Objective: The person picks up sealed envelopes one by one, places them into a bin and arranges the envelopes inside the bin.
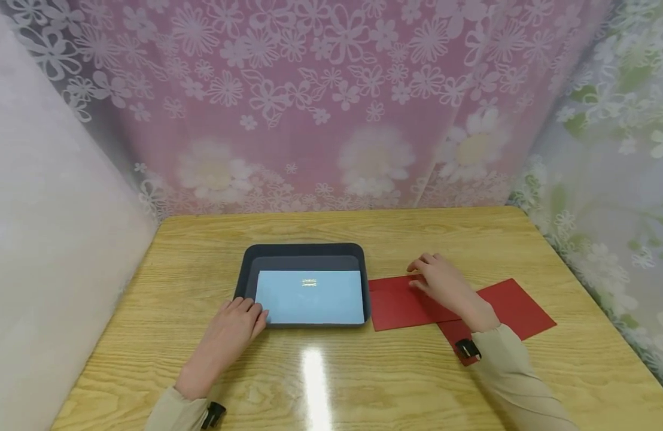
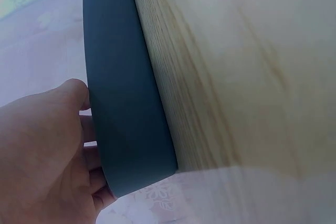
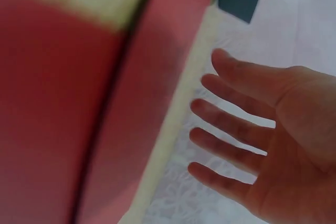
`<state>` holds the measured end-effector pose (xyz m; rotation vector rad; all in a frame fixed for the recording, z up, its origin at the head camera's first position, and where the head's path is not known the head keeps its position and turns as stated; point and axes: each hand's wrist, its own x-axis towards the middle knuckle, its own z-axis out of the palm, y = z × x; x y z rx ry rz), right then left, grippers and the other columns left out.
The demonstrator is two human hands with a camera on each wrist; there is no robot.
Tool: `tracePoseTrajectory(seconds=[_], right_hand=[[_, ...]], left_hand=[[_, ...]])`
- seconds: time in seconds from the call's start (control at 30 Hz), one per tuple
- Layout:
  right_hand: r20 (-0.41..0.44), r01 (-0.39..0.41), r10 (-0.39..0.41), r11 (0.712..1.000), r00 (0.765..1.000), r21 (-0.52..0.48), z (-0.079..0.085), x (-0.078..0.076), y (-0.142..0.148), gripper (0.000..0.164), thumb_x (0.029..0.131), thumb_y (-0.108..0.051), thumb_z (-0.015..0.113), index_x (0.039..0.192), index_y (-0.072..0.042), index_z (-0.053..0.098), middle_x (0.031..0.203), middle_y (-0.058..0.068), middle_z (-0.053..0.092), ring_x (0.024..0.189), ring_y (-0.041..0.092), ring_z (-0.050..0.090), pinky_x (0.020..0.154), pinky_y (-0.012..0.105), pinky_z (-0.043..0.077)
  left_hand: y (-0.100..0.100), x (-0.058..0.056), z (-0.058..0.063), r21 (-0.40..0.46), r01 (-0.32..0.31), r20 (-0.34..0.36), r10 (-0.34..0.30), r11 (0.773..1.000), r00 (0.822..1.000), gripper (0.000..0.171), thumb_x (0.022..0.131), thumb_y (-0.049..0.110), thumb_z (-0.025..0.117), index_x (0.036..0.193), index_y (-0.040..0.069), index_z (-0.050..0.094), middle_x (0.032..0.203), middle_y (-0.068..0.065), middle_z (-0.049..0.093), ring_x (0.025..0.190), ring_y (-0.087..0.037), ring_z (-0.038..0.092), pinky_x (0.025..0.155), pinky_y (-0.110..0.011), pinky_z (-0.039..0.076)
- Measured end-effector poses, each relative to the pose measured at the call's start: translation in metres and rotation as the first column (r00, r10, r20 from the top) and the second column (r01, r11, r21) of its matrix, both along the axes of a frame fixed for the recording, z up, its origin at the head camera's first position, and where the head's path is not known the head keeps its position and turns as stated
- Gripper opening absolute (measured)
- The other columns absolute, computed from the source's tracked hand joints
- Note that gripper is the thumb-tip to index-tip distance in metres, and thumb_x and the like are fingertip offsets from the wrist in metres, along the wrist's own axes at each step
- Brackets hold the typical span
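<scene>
A dark grey tray (image 1: 304, 250) lies on the table with a light blue rectangular envelope (image 1: 310, 302), printed with a small gold mark, flat inside it. My left hand (image 1: 236, 326) holds the tray's near left corner; in the left wrist view the thumb (image 2: 77, 92) is at the rim and the other fingers are partly hidden behind the wall. To the right, one red envelope (image 1: 398, 302) reaches to the tray's side and overlaps a second red envelope (image 1: 517, 308). Over the first one hovers my right hand (image 1: 444, 287), fingers spread and loosely bent, holding nothing.
The wooden table (image 1: 396, 383) ends at a pink flowered curtain (image 1: 310, 120) at the back. A pale sheet (image 1: 57, 209) hangs along the left, and a flowered one (image 1: 606, 179) along the right.
</scene>
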<state>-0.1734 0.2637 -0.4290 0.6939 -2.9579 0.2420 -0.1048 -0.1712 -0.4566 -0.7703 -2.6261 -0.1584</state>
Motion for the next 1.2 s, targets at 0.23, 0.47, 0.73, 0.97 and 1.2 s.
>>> tracePoseTrajectory(seconds=[0.23, 0.47, 0.73, 0.97, 1.2], right_hand=[[0.097, 0.004, -0.003, 1.0, 0.995, -0.009, -0.009, 0.004, 0.02, 0.046, 0.08, -0.026, 0.085, 0.115, 0.0, 0.07, 0.109, 0.013, 0.062, 0.097, 0.033, 0.061, 0.087, 0.049, 0.053], [0.129, -0.015, 0.019, 0.999, 0.992, -0.034, -0.011, 0.001, 0.025, 0.046, 0.076, -0.029, 0.088, 0.106, -0.001, 0.066, 0.103, 0.01, 0.058, 0.093, 0.03, 0.058, 0.084, 0.047, 0.052], [0.279, 0.015, 0.011, 0.996, 0.96, -0.093, -0.004, -0.003, 0.027, 0.049, 0.077, -0.03, 0.088, 0.103, -0.001, 0.057, 0.096, 0.008, 0.057, 0.088, 0.025, 0.053, 0.078, 0.042, 0.048], [0.215, 0.012, 0.024, 0.986, 0.976, -0.165, -0.002, 0.001, 0.029, 0.047, 0.086, -0.024, 0.081, 0.121, -0.005, 0.056, 0.112, 0.015, 0.061, 0.101, 0.032, 0.061, 0.086, 0.049, 0.051], [0.042, -0.028, 0.037, 0.982, 0.998, -0.188, -0.003, 0.003, 0.026, 0.041, 0.09, -0.019, 0.077, 0.123, -0.004, 0.057, 0.113, 0.014, 0.062, 0.102, 0.032, 0.062, 0.087, 0.05, 0.052]], left_hand=[[0.001, 0.001, 0.001, 0.015, -0.013, 0.016, 0.013, 1.0, 1.0, 0.029, 0.096, 0.019, 0.067, 0.072, 0.015, 0.052, 0.067, 0.002, 0.041, 0.065, -0.017, 0.037, 0.063, -0.03, 0.031], [-0.001, 0.001, 0.002, 0.015, -0.008, 0.006, 0.008, 1.0, 1.0, 0.028, 0.096, 0.019, 0.067, 0.072, 0.015, 0.053, 0.067, 0.003, 0.041, 0.065, -0.017, 0.036, 0.062, -0.03, 0.031], [0.001, 0.002, 0.004, 0.011, -0.022, 0.031, 0.021, 1.0, 0.999, 0.031, 0.098, 0.02, 0.066, 0.071, 0.015, 0.052, 0.067, 0.003, 0.042, 0.065, -0.017, 0.036, 0.063, -0.03, 0.031], [-0.003, -0.002, 0.002, 0.009, -0.008, 0.015, 0.007, 1.0, 1.0, 0.031, 0.097, 0.021, 0.067, 0.07, 0.017, 0.051, 0.067, 0.003, 0.041, 0.065, -0.016, 0.037, 0.063, -0.029, 0.03], [-0.002, -0.002, 0.004, 0.013, -0.001, 0.008, 0.001, 1.0, 1.0, 0.03, 0.097, 0.02, 0.067, 0.071, 0.015, 0.052, 0.067, 0.002, 0.044, 0.065, -0.017, 0.038, 0.063, -0.029, 0.031]])
